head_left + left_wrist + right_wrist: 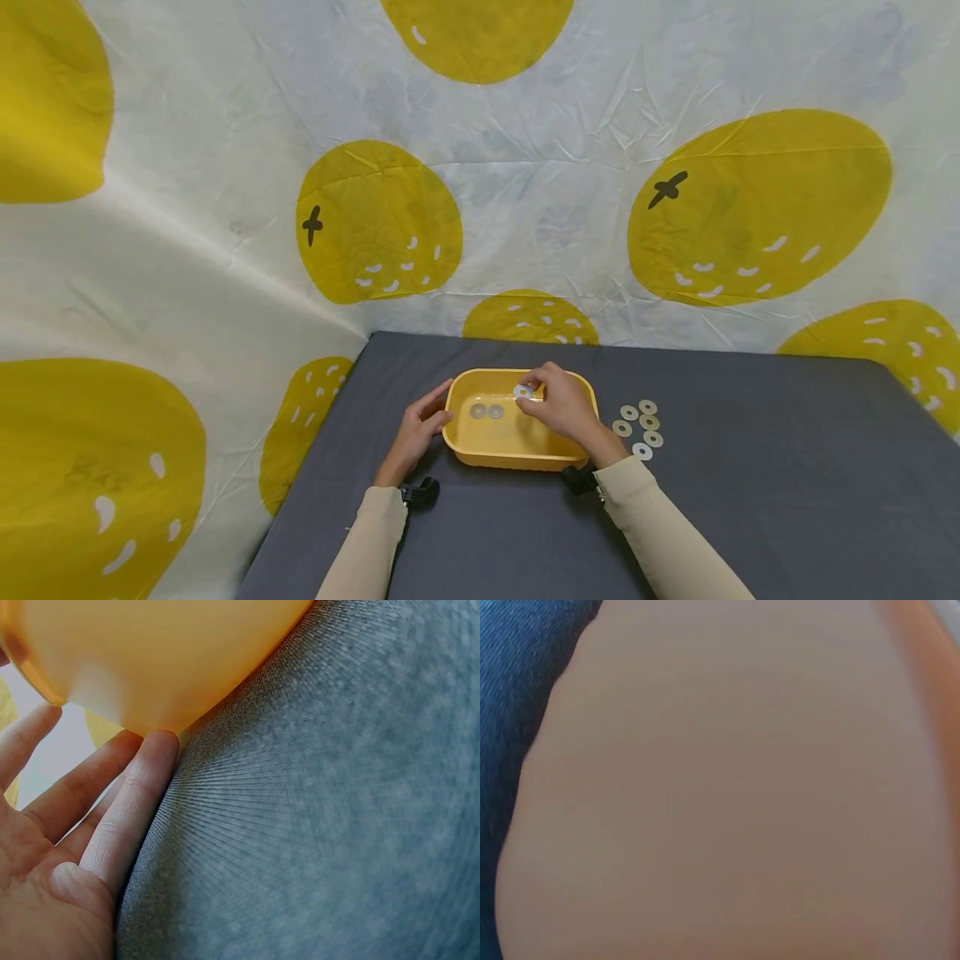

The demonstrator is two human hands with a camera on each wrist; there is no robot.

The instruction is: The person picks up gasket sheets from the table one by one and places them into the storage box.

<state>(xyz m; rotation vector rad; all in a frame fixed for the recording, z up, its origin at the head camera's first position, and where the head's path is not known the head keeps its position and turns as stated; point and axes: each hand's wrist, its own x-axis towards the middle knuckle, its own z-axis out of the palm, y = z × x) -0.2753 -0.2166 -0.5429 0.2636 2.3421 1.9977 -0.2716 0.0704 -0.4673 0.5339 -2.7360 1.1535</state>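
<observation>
In the head view a yellow plastic tub (517,461) stands on the dark cloth, with two flat ring washers (487,412) lying on its floor at the left. My right hand (561,406) is over the tub's right half, pinching another washer (522,391) between thumb and fingers. At the tub's left end, my left hand (417,433) rests against the wall, its thumb at the rim. The left wrist view shows straight fingers (124,814) with their tips touching the tub's outer wall (172,667). Blurred skin fills most of the right wrist view, hiding the right fingers there.
Several loose washers (649,422) lie on the dark cloth (787,467) just right of the tub. A white sheet (540,217) printed with yellow fruit hangs behind the table and along its left side. Each wrist carries a black strap-on camera (579,479).
</observation>
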